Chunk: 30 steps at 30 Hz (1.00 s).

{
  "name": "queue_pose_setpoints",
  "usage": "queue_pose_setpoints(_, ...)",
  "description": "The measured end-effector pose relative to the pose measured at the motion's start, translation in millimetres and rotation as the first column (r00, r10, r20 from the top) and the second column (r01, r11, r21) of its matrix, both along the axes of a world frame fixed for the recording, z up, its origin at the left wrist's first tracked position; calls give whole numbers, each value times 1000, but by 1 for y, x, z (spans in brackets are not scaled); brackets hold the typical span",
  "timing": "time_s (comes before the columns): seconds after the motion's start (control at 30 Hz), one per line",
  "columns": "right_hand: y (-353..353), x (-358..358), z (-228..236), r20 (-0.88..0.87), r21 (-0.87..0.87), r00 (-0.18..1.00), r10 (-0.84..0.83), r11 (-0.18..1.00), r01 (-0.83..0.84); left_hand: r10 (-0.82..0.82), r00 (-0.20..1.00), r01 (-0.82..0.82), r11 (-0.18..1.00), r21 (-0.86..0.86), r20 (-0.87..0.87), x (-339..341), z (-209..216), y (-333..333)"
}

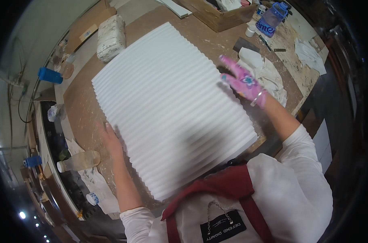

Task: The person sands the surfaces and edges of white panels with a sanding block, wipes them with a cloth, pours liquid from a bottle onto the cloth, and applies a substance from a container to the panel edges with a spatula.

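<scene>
A large white panel with wavy ridges lies in front of me, its side edges scalloped. My left hand, bare and slightly blurred, is at the panel's left edge with its fingers stretched out; whether it touches the edge I cannot tell. At the panel's right edge is my right hand, in a pink flowered glove. Its fingers are spread, with the tips close to the ridges and nothing in its grasp. A dark shadow falls across the panel's near part.
The panel rests on a brown board. A plastic-wrapped white block stands at the far left. Crumpled white cloth lies beside my right hand. Farther off are a wooden box and a blue-capped bottle. A clear bottle lies left.
</scene>
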State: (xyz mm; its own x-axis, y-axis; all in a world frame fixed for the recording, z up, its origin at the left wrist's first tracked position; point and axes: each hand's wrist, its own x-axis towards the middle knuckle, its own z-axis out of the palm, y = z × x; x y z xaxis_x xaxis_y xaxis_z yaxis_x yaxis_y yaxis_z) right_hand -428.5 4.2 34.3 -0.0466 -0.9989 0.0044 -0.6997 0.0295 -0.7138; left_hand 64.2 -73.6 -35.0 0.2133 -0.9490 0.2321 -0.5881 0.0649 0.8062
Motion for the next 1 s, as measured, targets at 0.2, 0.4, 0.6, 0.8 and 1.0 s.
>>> queue_pose_setpoints(0.2,71,-67,-27,-752,-172,631,-191,981,91,-331,598,201,944,264,730,-60,20,-8)
queue_pose_setpoints(0.4,84,-87,-48,-628,-114,760,-167,986,122,-329,687,229,944,237,647,-58,23,-5)
queue_pose_setpoints(0.6,34,3,41,-421,-321,906,43,927,-194,-356,668,359,923,137,653,-82,31,11)
queue_pose_setpoints(0.8,-44,178,-10,-537,-114,740,404,835,-539,-456,627,339,890,306,631,-111,17,5)
queue_pose_setpoints(1.0,-76,21,-28,-616,-151,784,80,964,-218,-433,667,323,901,289,606,-112,24,10)
